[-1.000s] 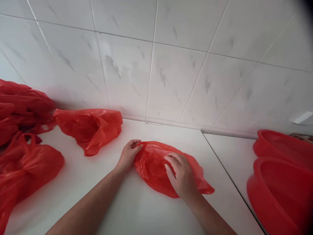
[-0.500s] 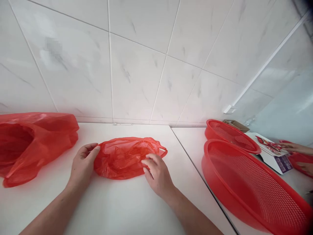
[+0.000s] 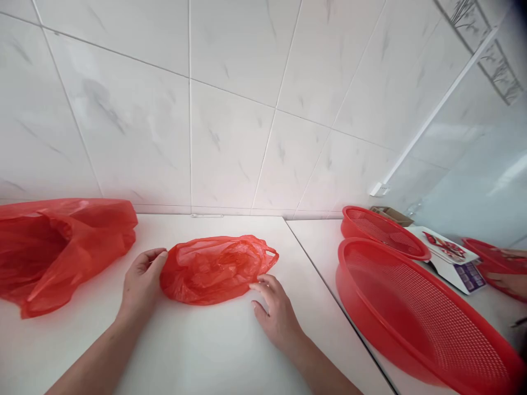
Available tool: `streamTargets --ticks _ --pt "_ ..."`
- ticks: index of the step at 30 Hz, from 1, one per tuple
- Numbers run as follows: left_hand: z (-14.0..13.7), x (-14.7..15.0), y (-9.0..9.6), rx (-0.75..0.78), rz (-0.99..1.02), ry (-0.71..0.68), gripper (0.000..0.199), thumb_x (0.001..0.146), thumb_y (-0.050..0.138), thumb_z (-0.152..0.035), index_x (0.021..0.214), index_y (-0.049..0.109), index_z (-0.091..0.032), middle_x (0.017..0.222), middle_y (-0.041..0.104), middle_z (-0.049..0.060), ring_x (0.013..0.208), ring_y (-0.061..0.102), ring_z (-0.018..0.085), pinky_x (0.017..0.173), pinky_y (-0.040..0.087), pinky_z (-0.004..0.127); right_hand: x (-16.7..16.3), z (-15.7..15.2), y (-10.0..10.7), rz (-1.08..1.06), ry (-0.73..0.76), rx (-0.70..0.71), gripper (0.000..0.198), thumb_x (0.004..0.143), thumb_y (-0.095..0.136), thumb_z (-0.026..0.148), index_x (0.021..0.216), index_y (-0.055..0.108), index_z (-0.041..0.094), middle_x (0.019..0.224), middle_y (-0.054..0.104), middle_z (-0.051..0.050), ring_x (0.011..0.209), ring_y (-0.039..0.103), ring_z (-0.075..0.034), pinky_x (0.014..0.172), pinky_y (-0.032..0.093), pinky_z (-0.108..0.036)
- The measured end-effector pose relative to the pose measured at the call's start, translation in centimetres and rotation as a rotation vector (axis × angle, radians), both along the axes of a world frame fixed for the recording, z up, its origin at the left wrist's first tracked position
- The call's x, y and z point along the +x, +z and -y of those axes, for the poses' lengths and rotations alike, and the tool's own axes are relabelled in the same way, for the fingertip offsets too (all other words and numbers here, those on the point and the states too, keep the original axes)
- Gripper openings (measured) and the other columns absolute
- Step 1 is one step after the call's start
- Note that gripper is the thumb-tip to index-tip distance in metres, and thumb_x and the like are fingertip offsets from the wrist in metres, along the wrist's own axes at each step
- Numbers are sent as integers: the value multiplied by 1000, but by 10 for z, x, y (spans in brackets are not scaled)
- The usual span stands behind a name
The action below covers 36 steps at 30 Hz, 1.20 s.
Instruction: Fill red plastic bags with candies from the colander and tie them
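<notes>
A red plastic bag [image 3: 214, 271] lies on the white table with its mouth spread toward me and a handle loop at its right end. My left hand [image 3: 142, 280] is at the bag's left end, thumb and fingers closed on its rim. Beside the lower right rim is my right hand [image 3: 275, 312], fingers apart and slightly curled, the fingertips at or just off the plastic. A larger red plastic bag [image 3: 99, 236] lies on its side farther left, its dark opening facing me.
Two red mesh baskets [image 3: 381, 312] stand on the right-hand table [image 3: 307, 230], past a seam. Behind them are a white scale [image 3: 457, 266] with small red packets on it, a cardboard box [image 3: 393, 215] and another person's hands [image 3: 510, 282] at a red basket. A tiled wall [image 3: 230, 148] closes the back.
My right hand has drawn back from inside the bag's mouth to beside its lower right rim. My left hand stays at the left end. The view has tilted up slightly.
</notes>
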<state>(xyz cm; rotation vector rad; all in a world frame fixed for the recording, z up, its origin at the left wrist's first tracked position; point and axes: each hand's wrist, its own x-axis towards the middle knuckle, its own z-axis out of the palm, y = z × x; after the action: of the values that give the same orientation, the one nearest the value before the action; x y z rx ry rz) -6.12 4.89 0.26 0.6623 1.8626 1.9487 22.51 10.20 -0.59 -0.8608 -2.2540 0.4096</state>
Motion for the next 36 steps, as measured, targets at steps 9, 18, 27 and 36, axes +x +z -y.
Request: streamTargets --ticks 9,18,27,36 --pt "0 1 -2 71 21 -66 36 73 62 -49 93 59 -18 93 62 4 80 59 17 69 48 28 -4 -6 -14 -17 -6 -64 42 81 48 12 121 52 24 122 51 -9 113 53 -23 95 49 -41" --pt "1 16 6 -9 -149 -79 50 71 67 -43 114 53 -21 115 57 9 105 57 23 90 46 38 -16 6 -12 55 78 223 32 89 47 17 119 54 23 125 48 -11 111 51 -26 88 51 -45" --pt "26 30 -11 -226 -429 -115 74 72 65 -21 138 32 -30 138 42 9 125 45 26 98 43 42 -94 -7 13 184 367 292 41 92 53 33 127 53 12 132 50 -15 121 43 -31 101 39 -51" --pt "19 30 -4 110 -177 -8 43 77 59 -18 118 46 -27 110 58 5 83 61 13 71 53 28 -92 -16 8 340 419 82 44 92 51 45 125 57 17 125 56 -9 113 48 -28 99 39 -47"
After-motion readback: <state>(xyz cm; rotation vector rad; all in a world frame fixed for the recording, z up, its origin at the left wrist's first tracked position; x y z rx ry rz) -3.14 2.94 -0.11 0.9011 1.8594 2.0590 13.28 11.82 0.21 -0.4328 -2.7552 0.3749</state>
